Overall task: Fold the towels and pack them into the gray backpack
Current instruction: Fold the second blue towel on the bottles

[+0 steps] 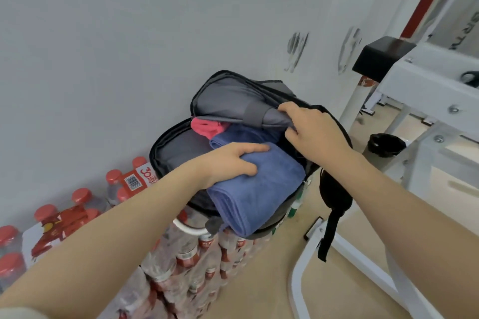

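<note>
While my left hand point(228, 160) presses its grip around the folded blue towel point(259, 189) at the mouth of the gray backpack point(181, 150), my right hand point(313, 129) pinches the gray inner flap point(233, 103) and holds it back.

Position — the towel lies half in, half out, its folded end overhanging the near rim. The backpack sits on a stack of shrink-wrapped bottles point(197, 248), not a worktop.

Risks, as I judge them: the towel may slide off the near edge if I ease my hold; pushing hard could tip the bag off the uneven packs; releasing the flap could let it close over the opening; the fold could bunch against what is inside.

Count: blue towels, two — one in hand, a second blue towel point(241, 137) packed behind it; pink towel point(207, 125), one; backpack, one; black strap point(331, 215), one hanging.
</note>
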{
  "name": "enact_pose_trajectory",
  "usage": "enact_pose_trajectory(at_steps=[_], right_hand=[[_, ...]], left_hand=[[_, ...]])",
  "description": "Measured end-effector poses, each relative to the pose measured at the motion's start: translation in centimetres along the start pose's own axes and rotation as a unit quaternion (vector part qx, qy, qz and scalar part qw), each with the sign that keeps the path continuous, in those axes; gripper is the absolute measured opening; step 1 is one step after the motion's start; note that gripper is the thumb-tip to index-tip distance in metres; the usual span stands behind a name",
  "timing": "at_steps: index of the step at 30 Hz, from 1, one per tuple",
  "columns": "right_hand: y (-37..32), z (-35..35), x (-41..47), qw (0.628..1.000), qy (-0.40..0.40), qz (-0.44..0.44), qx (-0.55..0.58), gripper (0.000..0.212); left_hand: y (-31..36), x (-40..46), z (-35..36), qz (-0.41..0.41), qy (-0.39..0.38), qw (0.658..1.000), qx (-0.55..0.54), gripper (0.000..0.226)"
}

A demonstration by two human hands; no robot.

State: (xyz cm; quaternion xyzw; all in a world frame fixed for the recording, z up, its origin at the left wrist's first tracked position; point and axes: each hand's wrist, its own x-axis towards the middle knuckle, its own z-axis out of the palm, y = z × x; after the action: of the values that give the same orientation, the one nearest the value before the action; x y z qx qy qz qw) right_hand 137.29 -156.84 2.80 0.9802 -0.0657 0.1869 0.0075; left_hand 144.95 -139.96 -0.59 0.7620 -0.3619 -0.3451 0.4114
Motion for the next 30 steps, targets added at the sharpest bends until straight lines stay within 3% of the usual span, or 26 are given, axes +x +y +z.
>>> enact_pose_trajectory(at_steps=[3, 5, 7, 9, 11, 13, 16, 20, 22, 26, 30], right_hand=[[0.3, 0.2, -0.4, 1.0, -0.01, 0.002, 0.02, 0.043], [0.3, 0.6, -0.7, 1.0, -0.013, -0.001, 0.027, 0.043], [0.2, 1.1, -0.9, 0.999, -0.004, -0.006, 0.033, 0.043], [0.3, 1.5, -1.2, 0.999, 0.005, -0.003, 0.044, 0.043], [0.3, 2.0, -1.6, 0.999, 0.007, -0.003, 0.05, 0.044], [0.3, 2.5, -2.0, 0.999, 0.008, -0.005, 0.05, 0.046], [0.1, 2.8, -2.2, 0.999, 0.014, -0.01, 0.05, 0.047], [0.6, 2.5, -2.3, 0.999, 0.02, -0.013, 0.048, 0.051], [0.6, 2.4, -2.5, 0.998, 0.02, -0.016, 0.049, 0.052], [0.7, 2.5, -2.8, 0.998, 0.019, -0.023, 0.054, 0.052], [0.8, 3.0, -3.0, 0.997, 0.024, -0.034, 0.06, 0.052]], left_hand=[[0.6, 2.5, 1.9, 0.034, 0.042, 0.993, 0.103, 0.056], [0.5, 3.6, 3.1, 0.059, 0.1, 0.971, 0.209, 0.051], [0.0, 4.0, 4.0, 0.074, 0.183, 0.894, 0.403, 0.043], [-0.6, 3.1, 4.0, 0.11, 0.225, 0.822, 0.512, 0.042], [-2.0, 1.2, 3.5, 0.21, 0.205, 0.8, 0.524, 0.049], [-3.8, -1.0, 2.8, 0.316, 0.122, 0.784, 0.519, 0.056], [-5.7, -2.0, 2.6, 0.331, 0.076, 0.725, 0.6, 0.057], [-5.0, 0.5, 3.4, 0.212, 0.032, 0.768, 0.603, 0.053], [-3.8, 2.0, 4.2, 0.185, 0.056, 0.77, 0.608, 0.052], [-2.7, 5.3, 5.5, 0.089, 0.035, 0.796, 0.598, 0.052], [-2.7, 5.7, 5.2, 0.099, 0.062, 0.809, 0.576, 0.049]])
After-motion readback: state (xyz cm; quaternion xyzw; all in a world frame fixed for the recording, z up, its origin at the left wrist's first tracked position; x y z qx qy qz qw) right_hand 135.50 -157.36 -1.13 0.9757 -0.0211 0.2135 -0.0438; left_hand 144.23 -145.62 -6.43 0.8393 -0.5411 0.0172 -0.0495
